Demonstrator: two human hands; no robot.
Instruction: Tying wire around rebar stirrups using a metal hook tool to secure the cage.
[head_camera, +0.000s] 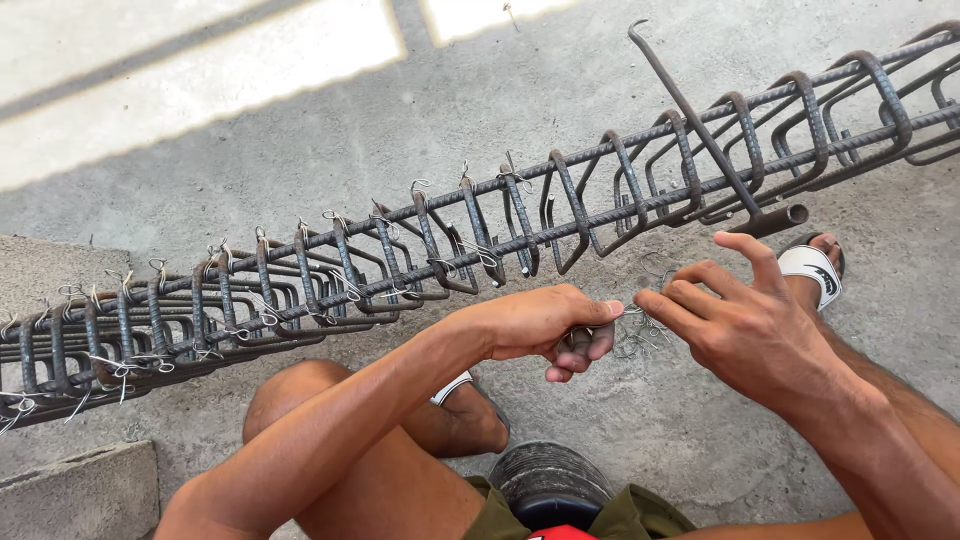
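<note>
A long cage of rusty rebar (420, 255) with bent stirrups lies across the concrete floor, tied with thin wire at its left half. My left hand (555, 328) is closed around a small bundle of thin tie wires (635, 325), just below the cage. My right hand (735, 315) pinches one wire out of that bundle with thumb and fingers, index finger lifted. A hooked metal tying tool (705, 135) leans on the cage above my right hand, its tube handle near my index finger.
My knees and bare legs frame the bottom of the view, with a sandalled foot (815, 268) under the cage at right. A ribbed dark round object (548, 480) sits between my legs. Concrete blocks (85, 490) lie at lower left.
</note>
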